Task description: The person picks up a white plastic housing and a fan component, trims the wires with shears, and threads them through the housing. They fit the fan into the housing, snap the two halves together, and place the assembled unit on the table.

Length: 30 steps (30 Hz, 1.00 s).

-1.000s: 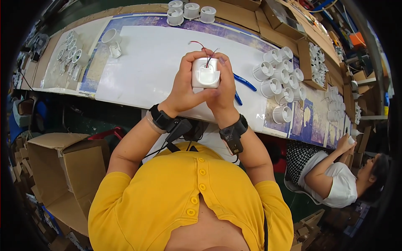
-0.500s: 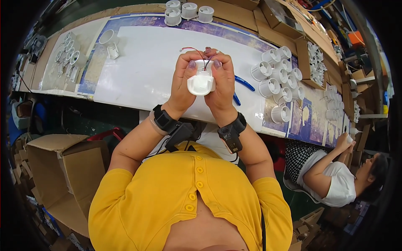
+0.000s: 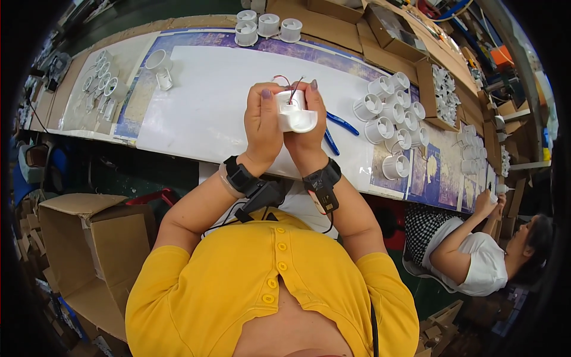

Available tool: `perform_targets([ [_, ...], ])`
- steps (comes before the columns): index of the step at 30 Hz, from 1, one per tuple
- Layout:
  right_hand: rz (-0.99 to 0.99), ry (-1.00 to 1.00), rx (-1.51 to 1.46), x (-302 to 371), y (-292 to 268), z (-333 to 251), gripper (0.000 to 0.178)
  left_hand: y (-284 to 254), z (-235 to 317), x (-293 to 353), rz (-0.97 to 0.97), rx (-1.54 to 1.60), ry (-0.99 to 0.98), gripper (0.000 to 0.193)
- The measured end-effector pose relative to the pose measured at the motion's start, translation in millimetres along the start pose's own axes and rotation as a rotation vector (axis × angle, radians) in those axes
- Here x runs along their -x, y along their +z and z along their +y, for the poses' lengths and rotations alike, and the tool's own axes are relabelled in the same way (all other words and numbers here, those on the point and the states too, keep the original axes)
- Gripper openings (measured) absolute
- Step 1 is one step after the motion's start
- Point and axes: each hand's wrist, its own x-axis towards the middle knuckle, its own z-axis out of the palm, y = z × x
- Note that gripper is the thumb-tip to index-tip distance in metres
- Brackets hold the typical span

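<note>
Between both palms I hold a white plastic housing (image 3: pixel 297 119) above the white work sheet. Thin red and dark wires stick out of its far end. My left hand (image 3: pixel 263 122) wraps its left side, thumb along the edge. My right hand (image 3: pixel 309 137) closes round the right side, with the thumb raised at the top. The fingers underneath are hidden. Just right of my right hand, blue-handled pliers (image 3: pixel 343 124) lie on the sheet. A white cup with a bracket (image 3: pixel 159 68) is on the sheet at the far left.
Several white round cups (image 3: pixel 380 129) are grouped at the right of the table. A cardboard box of small white parts (image 3: pixel 443 98) stands behind them. More cups (image 3: pixel 269 25) sit at the back edge. A co-worker (image 3: pixel 470 253) sits at the right; an open carton (image 3: pixel 98 238) stands lower left.
The white housing has turned in my hands, its rounded end swinging to the right. My right thumb has lifted off the front. Both hands remain around it.
</note>
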Motion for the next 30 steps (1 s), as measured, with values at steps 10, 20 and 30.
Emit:
perform_targets([
  [10,0.111,0.228,-0.107,2,0,-11,0.035,-20,9,-5,-0.293,-0.18,0.092,0.063],
  [20,-0.296,-0.922,1.249,3,4,-40,0.044,-30,37,-14,-0.207,-0.82,0.287,0.075],
  [30,-0.095,-0.204,0.427,-6,-10,-16,0.047,-20,37,-6,-0.256,-0.678,0.209,0.064],
])
